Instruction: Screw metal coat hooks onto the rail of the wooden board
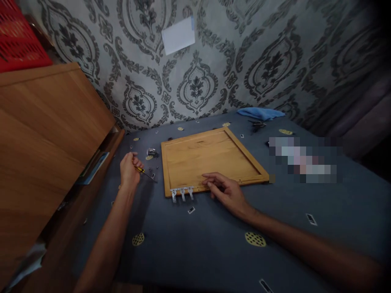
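Note:
A flat wooden panel with a raised frame (210, 160) lies on a blue-grey cloth surface (198, 244). Three small metal brackets (182, 192) stick out from its near edge. My right hand (226, 190) rests on that near frame edge just right of the brackets, fingers curled and pressing on the wood. My left hand (130, 169) is closed round a small screwdriver with a yellow handle (146, 173), whose tip points toward the panel's left side. A little pile of metal fittings (152, 153) lies between the screwdriver and the panel.
A wooden cabinet (45, 134) stands along the left, with a red crate (18, 38) above it. Patterned wallpaper (214, 61) rises behind. A blue rag (259, 113) and dark tool (257, 125) lie at the back right. Small loose parts (191, 210) dot the cloth.

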{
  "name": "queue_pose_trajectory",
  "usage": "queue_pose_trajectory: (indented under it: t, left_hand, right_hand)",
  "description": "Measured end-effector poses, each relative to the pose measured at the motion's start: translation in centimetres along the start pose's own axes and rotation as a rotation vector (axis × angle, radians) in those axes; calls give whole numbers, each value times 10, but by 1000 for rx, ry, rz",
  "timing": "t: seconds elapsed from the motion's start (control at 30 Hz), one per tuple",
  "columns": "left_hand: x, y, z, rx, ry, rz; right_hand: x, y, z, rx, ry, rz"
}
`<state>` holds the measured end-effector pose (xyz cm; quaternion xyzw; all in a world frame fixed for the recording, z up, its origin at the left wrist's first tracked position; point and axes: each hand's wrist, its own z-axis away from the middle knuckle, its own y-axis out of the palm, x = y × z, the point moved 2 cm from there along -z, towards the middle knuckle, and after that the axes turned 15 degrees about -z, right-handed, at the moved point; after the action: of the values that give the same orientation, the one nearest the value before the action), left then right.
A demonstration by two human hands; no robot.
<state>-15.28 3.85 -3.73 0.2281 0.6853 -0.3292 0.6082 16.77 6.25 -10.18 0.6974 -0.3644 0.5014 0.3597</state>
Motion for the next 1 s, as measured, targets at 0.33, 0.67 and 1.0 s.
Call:
queue_pose_trajectory:
  t: [0.33, 0.67, 1.0]
  left_hand:
    - [70, -47, 26, -159, 99, -472]
    - [51, -44, 23, -43, 483, -1144]
    - [34, -4, 21, 162, 692, -1550]
  right_hand:
    - [3, 1, -2, 17, -35, 18]
    - [3, 0, -1, 22, -35, 43]
    - [3, 0, -1, 31, -58, 72]
